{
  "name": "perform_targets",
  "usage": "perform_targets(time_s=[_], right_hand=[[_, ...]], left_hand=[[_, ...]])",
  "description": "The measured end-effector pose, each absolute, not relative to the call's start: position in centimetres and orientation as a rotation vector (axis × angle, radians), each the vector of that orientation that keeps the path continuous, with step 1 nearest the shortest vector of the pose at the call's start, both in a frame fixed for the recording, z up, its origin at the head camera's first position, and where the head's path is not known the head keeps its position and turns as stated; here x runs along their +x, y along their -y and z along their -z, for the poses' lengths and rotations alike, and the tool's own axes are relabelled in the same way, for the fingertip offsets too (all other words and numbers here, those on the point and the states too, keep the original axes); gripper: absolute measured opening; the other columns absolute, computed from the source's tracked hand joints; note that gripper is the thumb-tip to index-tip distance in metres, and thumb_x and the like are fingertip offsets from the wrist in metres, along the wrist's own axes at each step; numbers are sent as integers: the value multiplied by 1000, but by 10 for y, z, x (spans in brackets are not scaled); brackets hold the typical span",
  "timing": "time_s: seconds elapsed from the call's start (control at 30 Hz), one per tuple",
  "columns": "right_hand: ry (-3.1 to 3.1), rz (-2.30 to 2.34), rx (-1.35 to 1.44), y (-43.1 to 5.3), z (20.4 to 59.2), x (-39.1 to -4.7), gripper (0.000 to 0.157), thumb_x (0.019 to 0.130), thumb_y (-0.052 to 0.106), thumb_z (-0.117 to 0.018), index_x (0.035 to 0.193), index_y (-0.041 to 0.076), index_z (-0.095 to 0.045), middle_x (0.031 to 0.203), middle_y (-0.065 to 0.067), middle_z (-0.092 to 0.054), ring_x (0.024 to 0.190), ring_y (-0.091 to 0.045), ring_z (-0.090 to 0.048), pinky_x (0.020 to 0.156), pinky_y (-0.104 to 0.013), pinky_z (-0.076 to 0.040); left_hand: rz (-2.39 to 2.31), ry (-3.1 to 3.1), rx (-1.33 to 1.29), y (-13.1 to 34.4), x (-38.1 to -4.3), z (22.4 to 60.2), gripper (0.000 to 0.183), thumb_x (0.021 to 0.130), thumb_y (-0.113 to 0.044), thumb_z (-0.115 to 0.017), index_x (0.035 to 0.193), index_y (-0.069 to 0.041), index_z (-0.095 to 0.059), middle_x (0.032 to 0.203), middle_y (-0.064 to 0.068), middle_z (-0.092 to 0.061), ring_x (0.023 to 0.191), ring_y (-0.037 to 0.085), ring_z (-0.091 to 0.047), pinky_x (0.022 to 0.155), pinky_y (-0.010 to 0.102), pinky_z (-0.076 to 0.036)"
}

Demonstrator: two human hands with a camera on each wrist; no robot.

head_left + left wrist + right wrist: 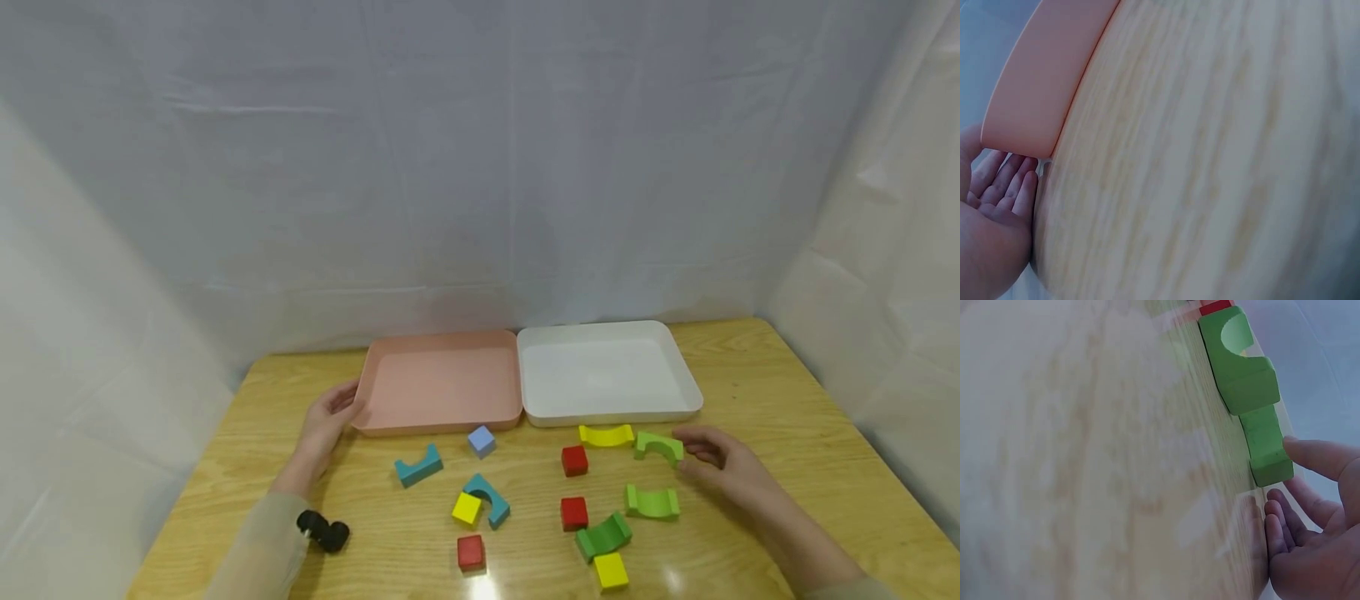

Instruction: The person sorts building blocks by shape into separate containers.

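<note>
My left hand (327, 421) holds the near-left corner of a pink tray (442, 379). In the left wrist view its thumb is at the rim and the fingers lie against the outside wall. My right hand (723, 467) has thumb and index finger at the right end of a light green arch block (660, 446), which stands on the table. The right wrist view shows the thumb tip against this block (1266, 447). Nearer that camera stands a second light green arch block (652, 502). A yellow arch block (606, 436) is just left of the held one.
A white tray (607, 371) adjoins the pink one. About the wooden table (390, 542) lie red cubes (574, 461), yellow cubes (467, 509), a pale blue cube (482, 441), teal arch blocks (420, 468) and a darker green arch block (604, 537). White cloth walls (480, 167) surround it.
</note>
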State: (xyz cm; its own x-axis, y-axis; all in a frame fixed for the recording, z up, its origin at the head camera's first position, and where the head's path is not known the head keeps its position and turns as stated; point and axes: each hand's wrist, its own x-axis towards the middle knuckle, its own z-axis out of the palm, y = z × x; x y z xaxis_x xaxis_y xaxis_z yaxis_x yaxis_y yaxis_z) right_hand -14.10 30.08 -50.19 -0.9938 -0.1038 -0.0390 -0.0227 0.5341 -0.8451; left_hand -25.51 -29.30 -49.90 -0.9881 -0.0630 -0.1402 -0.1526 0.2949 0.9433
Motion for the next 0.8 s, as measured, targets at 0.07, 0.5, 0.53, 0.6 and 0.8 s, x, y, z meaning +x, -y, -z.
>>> perform_targets(time_s=[0.07,0.5,0.53,0.6,0.8], right_hand=[[-2679,1446,-91,-301,502,-141,48,100,17,-76,142,-1,-62,142,-23,-63,105,17,-52,91,-9,-51],[-2712,1309,3,-296,501,-144,50,98,24,-79,139,1,-65,133,-20,-68,109,-4,-59,88,-13,-51],[-2710,1311,7,-296,500,-145,50,97,24,-79,139,0,-65,132,-19,-68,109,-5,-59,88,-13,-51],[-2708,1308,11,-296,499,-145,50,97,24,-79,139,0,-66,132,-19,-68,108,-5,-59,87,-14,-51],[-2679,1362,34,-296,498,-145,49,97,20,-79,139,-2,-65,127,-17,-70,101,0,-60,85,-14,-52]], left_hand=[[-1811,-2470,-203,293,-255,499,56,110,-13,-59,162,-1,-40,167,21,-42,140,19,-47,91,0,-42],[-1816,-2462,-230,294,-255,499,57,111,-17,-58,162,-1,-39,167,21,-41,150,32,-43,91,1,-41],[-1813,-2465,-230,293,-255,499,57,111,-18,-58,162,-1,-39,168,21,-41,150,32,-43,91,1,-41],[-1817,-2460,-232,293,-255,499,57,111,-16,-58,162,-1,-39,168,21,-41,151,32,-43,90,0,-41],[-1801,-2472,-204,294,-255,500,57,111,-17,-57,163,-1,-38,168,21,-40,152,33,-42,91,1,-40]])
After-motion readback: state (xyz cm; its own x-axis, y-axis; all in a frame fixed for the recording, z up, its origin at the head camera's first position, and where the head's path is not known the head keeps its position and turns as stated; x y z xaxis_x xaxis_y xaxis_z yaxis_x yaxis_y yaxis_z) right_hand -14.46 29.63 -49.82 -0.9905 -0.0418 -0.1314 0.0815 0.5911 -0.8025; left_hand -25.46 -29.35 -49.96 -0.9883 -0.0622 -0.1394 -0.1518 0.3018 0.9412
